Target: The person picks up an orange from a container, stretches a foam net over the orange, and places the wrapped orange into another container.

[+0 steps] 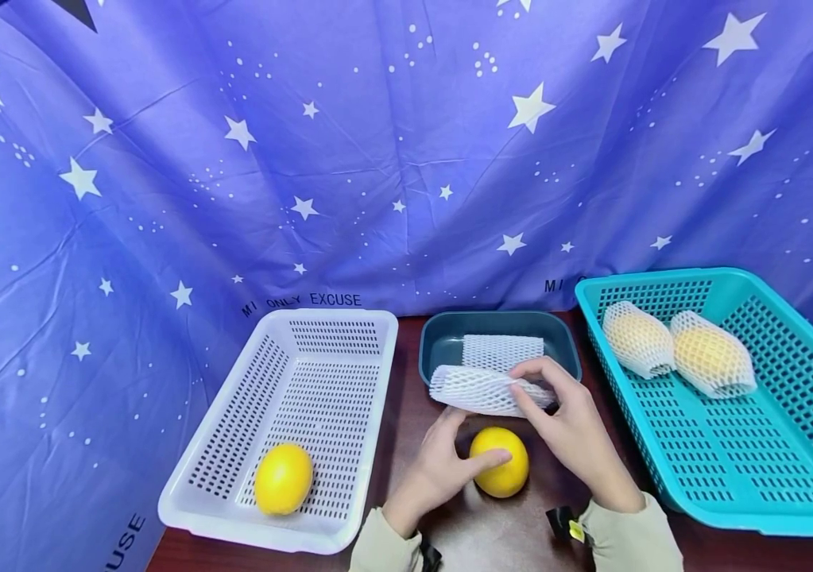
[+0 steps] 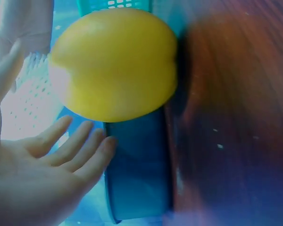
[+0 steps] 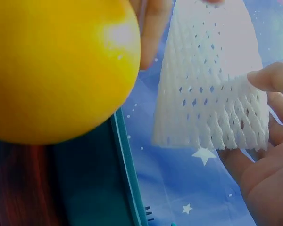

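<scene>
My right hand [image 1: 581,425] pinches a white foam fruit net [image 1: 481,391] between thumb and fingers. The net lies flattened and sideways in the head view, over the front rim of the dark green tray [image 1: 429,342]. In the right wrist view the wide mouth of the net [image 3: 210,103] shows, with the right thumb on its outside. Below it, a round yellow fruit [image 1: 495,477] sits on the table. My left hand [image 1: 442,461] is beside this fruit, its thumb overlapping it in the head view. Left fingers [image 2: 85,146] are spread and relaxed, holding nothing.
Another foam net [image 1: 502,349] lies in the dark green tray. To the left, a white basket [image 1: 177,496] holds one yellow fruit [image 1: 284,478]. On the right, a teal basket [image 1: 721,520] contains two net-wrapped fruits [image 1: 712,355]. A blue star-patterned cloth [image 1: 377,159] hangs behind.
</scene>
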Motion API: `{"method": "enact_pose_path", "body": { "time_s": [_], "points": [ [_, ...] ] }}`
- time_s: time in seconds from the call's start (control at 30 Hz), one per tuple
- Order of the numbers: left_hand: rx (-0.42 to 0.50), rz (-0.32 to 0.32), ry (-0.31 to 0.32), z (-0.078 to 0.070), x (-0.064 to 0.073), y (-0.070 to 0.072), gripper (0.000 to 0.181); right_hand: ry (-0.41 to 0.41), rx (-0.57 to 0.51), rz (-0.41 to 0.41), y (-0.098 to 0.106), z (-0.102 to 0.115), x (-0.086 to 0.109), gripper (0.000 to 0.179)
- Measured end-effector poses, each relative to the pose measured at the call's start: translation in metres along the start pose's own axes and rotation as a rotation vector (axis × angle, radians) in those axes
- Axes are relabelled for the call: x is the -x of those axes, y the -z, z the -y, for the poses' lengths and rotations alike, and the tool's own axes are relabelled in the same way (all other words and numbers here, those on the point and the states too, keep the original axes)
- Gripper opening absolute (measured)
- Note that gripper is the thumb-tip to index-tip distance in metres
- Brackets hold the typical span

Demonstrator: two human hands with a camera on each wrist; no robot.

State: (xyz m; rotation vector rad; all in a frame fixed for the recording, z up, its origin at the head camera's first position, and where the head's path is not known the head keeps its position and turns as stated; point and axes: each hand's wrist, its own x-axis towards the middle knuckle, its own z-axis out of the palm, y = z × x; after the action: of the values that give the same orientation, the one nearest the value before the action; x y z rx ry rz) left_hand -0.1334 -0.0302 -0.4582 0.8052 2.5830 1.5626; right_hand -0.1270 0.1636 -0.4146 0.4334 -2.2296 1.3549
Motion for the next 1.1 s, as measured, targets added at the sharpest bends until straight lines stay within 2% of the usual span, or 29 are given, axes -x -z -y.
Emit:
{"method": "enact_pose_path", "body": {
  "time_s": [0.1,0.23,0.4,0.5,0.6,0.73,0.87,0.97,1.1],
  "points": [
    [0.021,-0.072,-0.048,-0.004,-0.001,0.002,0.054,0.004,-0.015,0.028,-0.002,0.001,0.0,0.022],
    [0.049,-0.136,-0.052,-0.009,-0.002,0.004,0.042,-0.001,-0.04,0.077,-0.004,0.002,0.001,0.02],
    [0.151,-0.193,-0.058,-0.012,-0.003,0.004,0.035,0.011,-0.068,0.13,-0.006,0.005,0.002,0.02],
    [0.214,-0.233,-0.078,-0.011,-0.003,0.003,0.03,0.029,-0.07,0.147,-0.007,0.006,0.002,0.022],
    [0.234,-0.28,-0.076,-0.01,-0.003,0.004,0.025,0.026,-0.068,0.15,-0.007,0.006,0.002,0.021],
    [0.257,-0.324,-0.068,-0.014,-0.001,0.007,0.024,-0.05,-0.029,0.141,-0.004,0.005,0.001,0.015],
    [0.365,-0.316,-0.087,-0.018,-0.002,0.008,0.027,-0.164,0.028,0.143,0.0,0.004,0.001,0.007],
    [0.41,-0.314,-0.098,-0.019,-0.001,0.009,0.027,-0.221,0.059,0.177,0.001,0.004,0.001,0.02],
    [0.395,-0.324,-0.12,-0.02,0.001,0.009,0.025,-0.272,0.056,0.243,0.001,0.004,0.001,0.031]
  ]
}}
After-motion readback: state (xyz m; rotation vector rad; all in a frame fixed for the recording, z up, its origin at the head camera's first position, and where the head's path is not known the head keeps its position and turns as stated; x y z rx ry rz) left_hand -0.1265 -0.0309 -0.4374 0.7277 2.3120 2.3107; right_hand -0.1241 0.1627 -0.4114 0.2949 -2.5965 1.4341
